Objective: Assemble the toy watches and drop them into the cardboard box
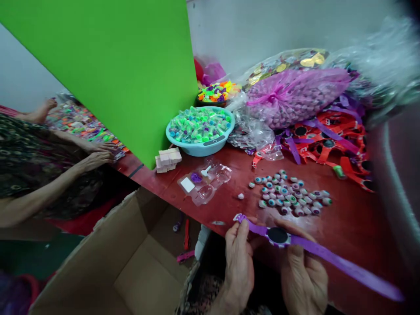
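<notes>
A purple toy wristband (315, 249) with a round black face stretches across the near edge of the red table (354, 218). My left hand (239, 258) pinches its left strap end. Holding the strap just right of the face is my right hand (303, 273), fingers closed on it. Beyond the band lies a cluster of several small round toy eyeballs (290, 194). A clear plastic blister tray (205, 181) with small parts sits to their left.
A blue bowl (200, 146) of green capsules stands behind the tray, by a green board (124, 65). Bags of purple beads (295, 94) and red-orange wristbands (334, 135) fill the back right. An open cardboard box (124, 267) is below left. Another person's arms (65, 170) work at the left.
</notes>
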Motion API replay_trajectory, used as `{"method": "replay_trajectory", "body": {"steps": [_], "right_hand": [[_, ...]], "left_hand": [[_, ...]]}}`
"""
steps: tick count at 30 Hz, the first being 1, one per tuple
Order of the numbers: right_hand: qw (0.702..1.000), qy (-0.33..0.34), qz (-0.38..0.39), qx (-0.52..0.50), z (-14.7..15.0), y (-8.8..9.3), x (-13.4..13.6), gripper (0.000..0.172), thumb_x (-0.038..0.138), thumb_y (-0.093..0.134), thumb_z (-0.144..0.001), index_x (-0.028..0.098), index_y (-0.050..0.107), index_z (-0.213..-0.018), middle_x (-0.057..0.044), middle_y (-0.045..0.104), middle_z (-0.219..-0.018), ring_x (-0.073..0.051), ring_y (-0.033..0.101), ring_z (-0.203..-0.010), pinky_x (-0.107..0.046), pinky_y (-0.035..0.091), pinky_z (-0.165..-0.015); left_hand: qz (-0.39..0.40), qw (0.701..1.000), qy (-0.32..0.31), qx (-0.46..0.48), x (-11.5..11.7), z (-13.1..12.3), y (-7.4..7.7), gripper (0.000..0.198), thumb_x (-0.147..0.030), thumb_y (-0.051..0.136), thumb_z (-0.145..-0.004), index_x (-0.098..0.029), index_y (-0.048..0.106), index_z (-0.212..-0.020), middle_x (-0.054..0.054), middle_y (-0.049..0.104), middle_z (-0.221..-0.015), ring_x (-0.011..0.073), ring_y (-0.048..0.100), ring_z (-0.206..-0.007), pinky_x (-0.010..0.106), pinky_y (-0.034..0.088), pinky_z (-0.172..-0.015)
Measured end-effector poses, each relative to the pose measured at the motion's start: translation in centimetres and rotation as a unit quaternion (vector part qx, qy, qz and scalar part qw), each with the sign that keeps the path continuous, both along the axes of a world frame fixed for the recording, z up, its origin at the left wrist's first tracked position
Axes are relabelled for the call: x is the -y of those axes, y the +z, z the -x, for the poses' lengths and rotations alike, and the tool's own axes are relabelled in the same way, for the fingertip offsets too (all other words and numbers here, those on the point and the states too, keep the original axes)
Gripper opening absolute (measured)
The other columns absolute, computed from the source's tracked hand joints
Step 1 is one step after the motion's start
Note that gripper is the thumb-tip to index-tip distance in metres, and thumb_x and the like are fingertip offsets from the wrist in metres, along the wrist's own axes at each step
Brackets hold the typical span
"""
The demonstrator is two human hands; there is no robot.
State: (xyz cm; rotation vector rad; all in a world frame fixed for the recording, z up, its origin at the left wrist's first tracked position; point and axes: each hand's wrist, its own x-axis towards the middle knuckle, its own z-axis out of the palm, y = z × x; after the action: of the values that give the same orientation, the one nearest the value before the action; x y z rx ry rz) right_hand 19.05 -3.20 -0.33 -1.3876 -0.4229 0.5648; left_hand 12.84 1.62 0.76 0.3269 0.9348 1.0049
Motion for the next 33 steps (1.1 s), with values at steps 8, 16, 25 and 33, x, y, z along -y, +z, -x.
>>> {"method": "replay_trajectory", "body": {"steps": [8,16,25,33], "right_hand": [[0.993,0.120,0.011,-0.008,-0.7,1.2,1.0,0.027,0.048,0.062,-0.080,0.022,0.070,-0.077,-0.002,0.062,-0.065,-0.020,0.062,-0.071,-0.034,0.049,-0.079],[0.951,0.294,0.090,-0.036,-1.5,1.9,1.0,0.043,0.047,0.060,-0.081,0.019,0.063,-0.049,-0.003,0.055,-0.059,-0.014,0.052,-0.060,-0.023,0.043,-0.057],[0.935,0.321,0.107,-0.108,-1.7,1.1,1.1,0.045,0.052,0.058,-0.081,0.017,0.064,-0.054,0.000,0.047,-0.056,-0.009,0.044,-0.050,-0.020,0.035,-0.050],[0.936,0.321,0.118,-0.084,-1.7,1.0,0.9,0.046,0.053,0.057,-0.082,0.018,0.062,-0.053,0.000,0.049,-0.056,-0.011,0.044,-0.054,-0.022,0.035,-0.055]], "left_hand": [[-0.119,0.983,-0.081,-0.114,-0.2,1.2,-0.3,0.036,-0.032,0.059,-0.085,-0.012,0.057,-0.115,0.003,0.068,-0.070,0.0143,0.061,-0.064,0.024,0.045,-0.068],[-0.231,0.921,-0.113,-0.292,-0.4,3.1,-0.8,0.038,-0.032,0.052,-0.089,-0.019,0.055,-0.125,-0.001,0.062,-0.073,0.0128,0.052,-0.062,0.021,0.041,-0.062],[-0.285,0.873,-0.176,-0.353,-0.1,3.0,-1.8,0.032,-0.022,0.039,-0.091,-0.017,0.054,-0.118,-0.005,0.046,-0.061,0.0100,0.039,-0.050,0.021,0.032,-0.049],[-0.272,0.880,-0.185,-0.343,-0.2,3.2,-2.3,0.032,-0.023,0.042,-0.090,-0.018,0.056,-0.118,0.001,0.061,-0.075,0.0121,0.051,-0.062,0.022,0.041,-0.061]]}}
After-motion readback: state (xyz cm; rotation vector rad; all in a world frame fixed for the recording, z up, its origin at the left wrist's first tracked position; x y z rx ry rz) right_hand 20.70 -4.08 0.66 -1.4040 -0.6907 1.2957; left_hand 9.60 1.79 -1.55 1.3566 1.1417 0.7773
